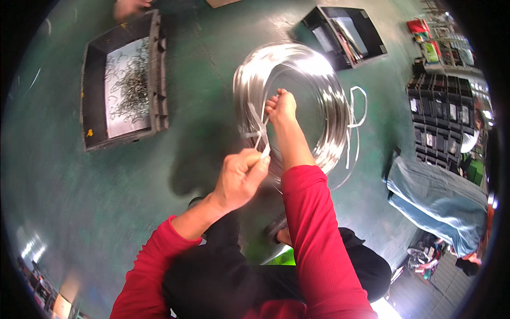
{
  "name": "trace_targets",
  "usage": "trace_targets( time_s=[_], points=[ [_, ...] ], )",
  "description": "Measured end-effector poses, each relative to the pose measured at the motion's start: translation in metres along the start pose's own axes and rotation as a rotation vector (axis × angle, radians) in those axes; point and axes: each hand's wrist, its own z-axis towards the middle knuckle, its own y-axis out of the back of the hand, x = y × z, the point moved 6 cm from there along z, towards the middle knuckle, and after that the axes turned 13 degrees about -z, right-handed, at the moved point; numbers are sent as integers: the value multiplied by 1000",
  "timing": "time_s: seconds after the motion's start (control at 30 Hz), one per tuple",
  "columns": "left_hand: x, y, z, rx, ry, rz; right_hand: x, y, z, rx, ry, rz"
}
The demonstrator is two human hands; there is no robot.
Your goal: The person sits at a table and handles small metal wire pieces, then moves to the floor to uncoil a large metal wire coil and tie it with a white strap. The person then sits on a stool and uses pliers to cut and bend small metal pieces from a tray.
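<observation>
A large coil of shiny silver wire lies on the floor in front of me. A white plastic strap is looped around the coil's left side. My left hand pinches one end of this strap between thumb and fingers, just outside the coil at its near left. My right hand reaches over the coil into its open middle, fingers curled closed next to the wire's inner left edge. It appears to grip another part of the strap, though the fingers hide most of it.
A black crate of small bent metal pieces stands at the left; a blurred hand shows above it. Another black crate is at the far right. A loose white strap lies right of the coil. Stacked black bins and a grey-blue cloth line the right.
</observation>
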Motion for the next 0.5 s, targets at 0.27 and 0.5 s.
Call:
trace_targets(
  time_s=[0.27, 0.5],
  points=[
    [89, 85, -12, -278, 19, -522, -42, 46, 15, 193, 95, -38],
    [129, 95, -56, -250, -163, 161, -45, 83, -21, 324, 45, -307]
  ],
)
